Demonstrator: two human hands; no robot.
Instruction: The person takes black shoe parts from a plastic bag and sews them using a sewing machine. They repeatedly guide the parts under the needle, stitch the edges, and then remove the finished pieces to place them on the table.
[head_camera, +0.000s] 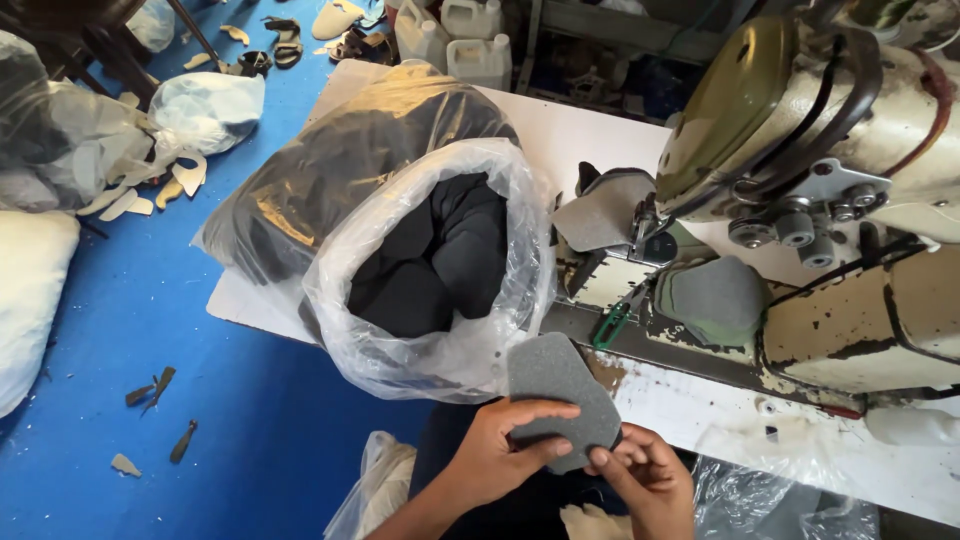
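Note:
Both of my hands hold a flat grey foam piece (555, 385) with angled corners, just in front of the table edge. My left hand (495, 455) grips its lower left side with the thumb lying across the face. My right hand (648, 480) pinches its lower right corner. Directly behind the piece, a clear plastic bag (400, 350) lies open on the white table (560, 125), filled with dark fabric pieces (440, 260).
A worn cream sewing machine (850, 190) stands at the right, with grey pieces (715, 295) under its head and green scissors (612, 325) beside them. The blue floor (150, 320) at left has scraps, white bags and sandals. White jugs (478, 55) stand at the back.

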